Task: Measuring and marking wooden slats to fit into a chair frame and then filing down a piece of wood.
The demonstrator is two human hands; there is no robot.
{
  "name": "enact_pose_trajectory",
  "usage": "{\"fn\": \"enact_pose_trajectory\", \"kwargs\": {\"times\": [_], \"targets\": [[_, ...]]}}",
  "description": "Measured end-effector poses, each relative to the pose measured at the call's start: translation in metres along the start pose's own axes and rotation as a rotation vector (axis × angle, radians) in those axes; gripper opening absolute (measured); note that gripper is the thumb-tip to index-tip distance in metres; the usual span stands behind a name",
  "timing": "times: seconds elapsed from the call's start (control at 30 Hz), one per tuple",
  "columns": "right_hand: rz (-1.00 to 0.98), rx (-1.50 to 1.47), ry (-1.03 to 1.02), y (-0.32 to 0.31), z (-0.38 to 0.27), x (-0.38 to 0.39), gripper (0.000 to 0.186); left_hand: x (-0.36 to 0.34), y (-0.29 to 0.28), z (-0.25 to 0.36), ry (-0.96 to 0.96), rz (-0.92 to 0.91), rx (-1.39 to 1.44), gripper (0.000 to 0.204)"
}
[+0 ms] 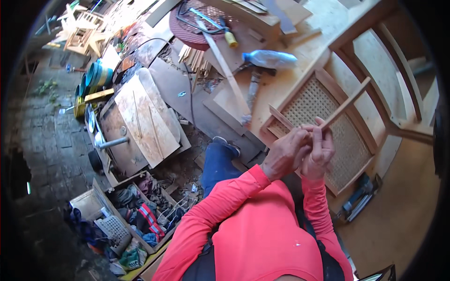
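In front of my chest my two hands meet over a woven cane panel in a wooden frame (370, 140). My right hand (318, 152) is closed round the near end of a thin wooden strip (349, 102), which slants up to the right above the cane. My left hand (288, 147) is bent in against the right one, its fingers pinched together. What those fingers hold, if anything, is hidden. A short flat piece of wood (281, 116) juts out just beyond my left hand. The cane panel (309, 105) lies beneath both hands.
A staple gun (358, 199) lies right of the panel. Beyond the hands are a hammer (253, 89), a plastic bottle (269, 58) and a long wooden strip (225, 70). A curved wooden chair frame (393, 61) stands at right. Rag-filled wooden boxes (140, 210) sit lower left.
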State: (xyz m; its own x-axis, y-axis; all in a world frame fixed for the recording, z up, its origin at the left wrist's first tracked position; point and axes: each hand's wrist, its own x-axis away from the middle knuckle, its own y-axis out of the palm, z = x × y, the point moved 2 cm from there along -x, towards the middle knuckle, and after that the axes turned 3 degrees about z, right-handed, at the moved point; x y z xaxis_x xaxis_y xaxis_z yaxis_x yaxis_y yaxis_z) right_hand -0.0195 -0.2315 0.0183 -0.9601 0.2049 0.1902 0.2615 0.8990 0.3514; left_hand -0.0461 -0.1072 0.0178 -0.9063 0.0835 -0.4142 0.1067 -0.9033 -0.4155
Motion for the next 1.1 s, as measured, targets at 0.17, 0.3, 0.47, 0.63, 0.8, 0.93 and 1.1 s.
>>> {"fn": "enact_pose_trajectory", "kwargs": {"times": [0.17,0.3,0.47,0.63,0.8,0.93,1.1], "targets": [[-0.034,0.264,-0.234,0.056,-0.019,-0.037,0.033,-0.011,-0.135,-0.077,-0.180,0.276,-0.069,0.029],[-0.008,0.437,-0.322,0.109,-0.007,-0.062,0.035,-0.006,-0.251,-0.175,-0.545,0.446,-0.137,0.022],[0.065,1.027,-0.651,0.170,-0.003,-0.078,0.035,0.001,-0.356,-0.235,-0.514,0.289,-0.182,0.018],[0.080,1.015,-0.626,0.227,0.000,-0.091,0.040,-0.044,-0.431,-0.256,-0.413,0.093,-0.360,0.016],[0.166,1.182,-0.767,0.266,-0.007,-0.108,0.038,-0.124,-0.465,-0.314,-0.278,0.010,-0.416,0.018],[0.192,1.077,-0.680,0.287,-0.005,-0.143,0.037,-0.192,-0.460,-0.371,-0.325,-0.017,-0.391,0.022],[-0.035,1.080,-0.543,0.354,0.044,-0.177,0.036,-0.260,-0.417,-0.420,-0.959,0.151,0.165,0.023]]}}
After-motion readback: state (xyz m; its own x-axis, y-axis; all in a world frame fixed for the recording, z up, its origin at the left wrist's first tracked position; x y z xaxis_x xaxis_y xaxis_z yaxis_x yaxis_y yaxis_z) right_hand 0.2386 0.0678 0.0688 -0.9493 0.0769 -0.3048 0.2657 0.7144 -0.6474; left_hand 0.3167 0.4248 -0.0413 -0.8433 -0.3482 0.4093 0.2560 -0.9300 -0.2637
